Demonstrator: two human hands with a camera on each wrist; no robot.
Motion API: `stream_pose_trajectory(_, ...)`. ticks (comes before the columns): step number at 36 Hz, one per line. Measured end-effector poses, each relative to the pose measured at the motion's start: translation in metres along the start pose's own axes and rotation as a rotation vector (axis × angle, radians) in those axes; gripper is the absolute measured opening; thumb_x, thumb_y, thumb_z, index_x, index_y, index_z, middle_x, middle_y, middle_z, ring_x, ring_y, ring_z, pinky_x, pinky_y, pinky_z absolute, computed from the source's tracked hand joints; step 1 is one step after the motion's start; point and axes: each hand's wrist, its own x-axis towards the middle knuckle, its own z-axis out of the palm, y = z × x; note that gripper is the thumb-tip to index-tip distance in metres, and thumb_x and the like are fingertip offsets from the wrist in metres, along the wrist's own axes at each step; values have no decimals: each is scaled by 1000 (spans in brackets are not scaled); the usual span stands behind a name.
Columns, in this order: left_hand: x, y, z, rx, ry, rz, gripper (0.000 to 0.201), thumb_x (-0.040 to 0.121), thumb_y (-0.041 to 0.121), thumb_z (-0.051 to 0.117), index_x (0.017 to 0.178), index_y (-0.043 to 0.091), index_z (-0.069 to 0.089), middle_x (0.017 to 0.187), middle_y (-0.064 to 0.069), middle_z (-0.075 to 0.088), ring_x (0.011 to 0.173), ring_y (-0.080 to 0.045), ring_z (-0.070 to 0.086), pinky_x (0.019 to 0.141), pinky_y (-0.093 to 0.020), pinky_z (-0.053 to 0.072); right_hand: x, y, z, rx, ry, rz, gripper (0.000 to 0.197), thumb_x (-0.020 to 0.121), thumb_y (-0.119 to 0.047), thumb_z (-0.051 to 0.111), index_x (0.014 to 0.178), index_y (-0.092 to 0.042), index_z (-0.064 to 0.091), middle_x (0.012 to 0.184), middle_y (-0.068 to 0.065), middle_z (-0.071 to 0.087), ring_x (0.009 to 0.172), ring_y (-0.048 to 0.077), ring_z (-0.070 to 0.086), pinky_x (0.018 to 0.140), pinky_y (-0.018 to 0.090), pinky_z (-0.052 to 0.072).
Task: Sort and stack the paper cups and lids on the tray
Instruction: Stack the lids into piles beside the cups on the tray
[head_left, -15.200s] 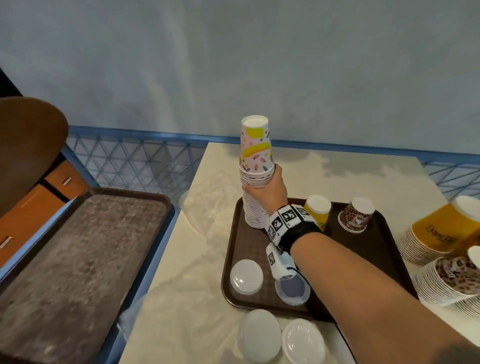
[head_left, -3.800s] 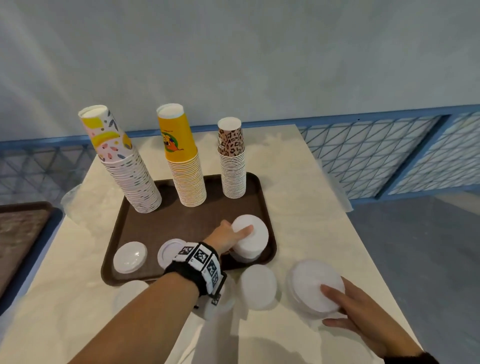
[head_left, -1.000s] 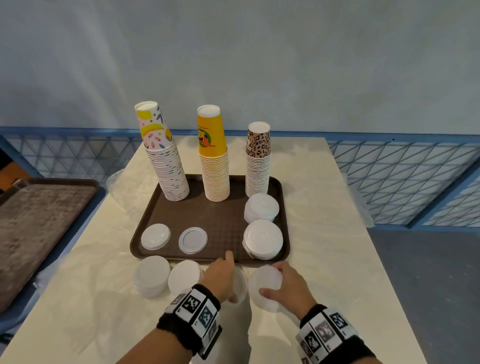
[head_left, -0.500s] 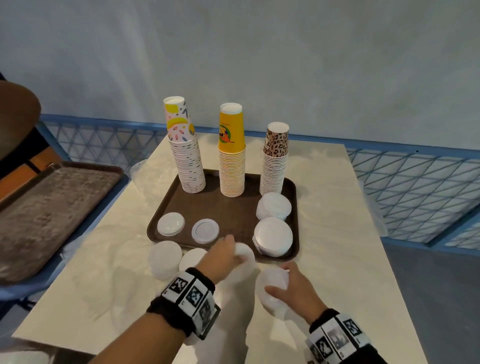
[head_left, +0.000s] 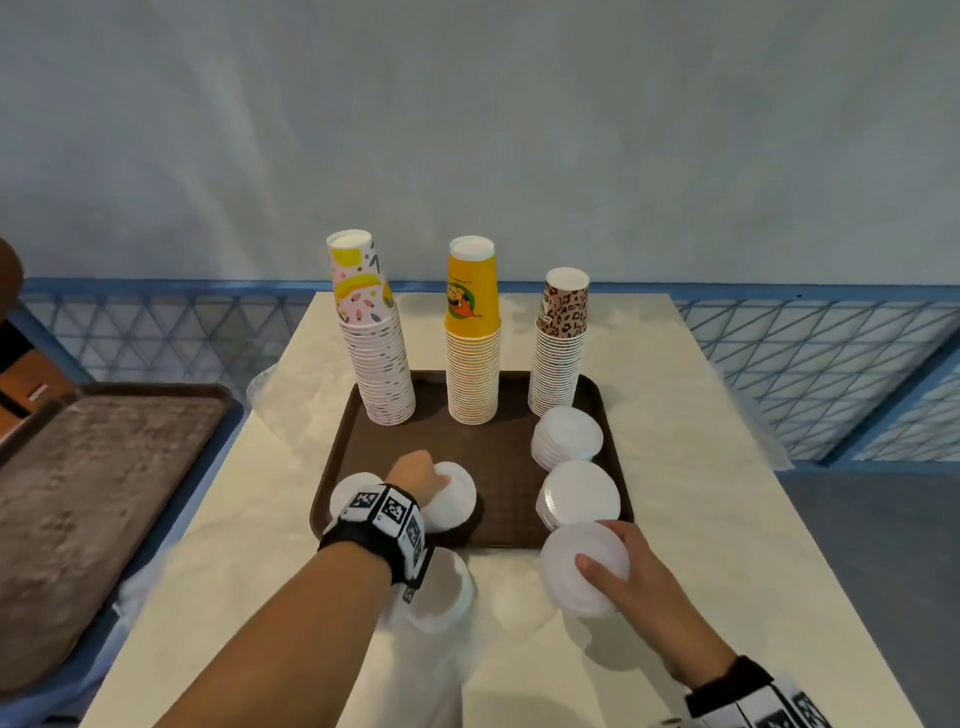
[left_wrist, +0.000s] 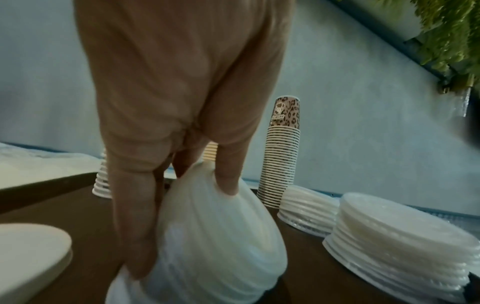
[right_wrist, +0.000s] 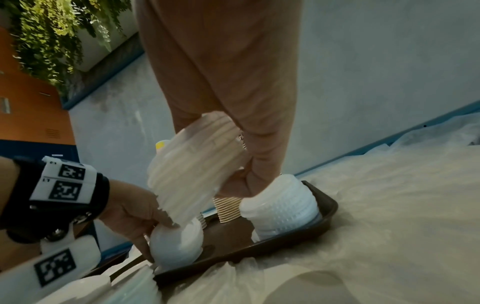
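Three tall cup stacks stand at the back of the brown tray (head_left: 498, 467): patterned (head_left: 374, 338), yellow (head_left: 471, 332) and leopard (head_left: 561, 343). Two white lid stacks (head_left: 569, 436) (head_left: 579, 493) sit along its right side. My left hand (head_left: 426, 478) grips a tilted stack of lids (head_left: 452, 496) low over the tray's front left, seen close in the left wrist view (left_wrist: 221, 236). A single lid (head_left: 348, 488) lies beside it. My right hand (head_left: 608, 561) grips another lid stack (head_left: 582, 566) just off the tray's front right corner, held tilted above the table (right_wrist: 197, 170).
More lids (head_left: 441, 592) lie on the table under my left wrist, on clear plastic wrap. A second, worn brown tray (head_left: 104, 467) sits lower at the left. A blue lattice rail (head_left: 805, 364) runs behind the pale table (head_left: 701, 467).
My left hand has carried its lid stack from the table's front onto the tray's front left. My right hand has lifted its stack toward the tray's front right corner.
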Motion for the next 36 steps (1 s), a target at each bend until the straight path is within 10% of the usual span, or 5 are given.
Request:
stream_pose_trajectory(6, 16, -8, 5, -9, -28, 43, 44, 96, 26, 49, 130, -1, 44, 135, -17, 52, 126, -30, 49, 102, -33, 39, 3, -19, 17, 26, 29, 14, 44, 88, -30, 59, 127, -26, 38, 115, -6, 53, 96, 2, 52, 71, 13, 43)
stream_pose_trajectory(15, 23, -13, 18, -19, -68, 193, 41, 92, 17, 55, 129, 2, 46, 134, -16, 52, 127, -28, 47, 104, -32, 37, 37, -72, 41, 9, 43, -29, 51, 90, -21, 57, 136, -20, 34, 130, 1, 45, 123, 23, 45, 105, 43, 42)
stream_pose_trajectory(36, 27, -31, 25, -115, -121, 214, 52, 84, 28, 65, 128, 7, 48, 131, -11, 56, 123, -25, 50, 104, -35, 42, 203, -71, 116, -88, 87, 243, 53, 90, -21, 52, 137, -7, 31, 139, 18, 41, 126, 36, 43, 102, 49, 43)
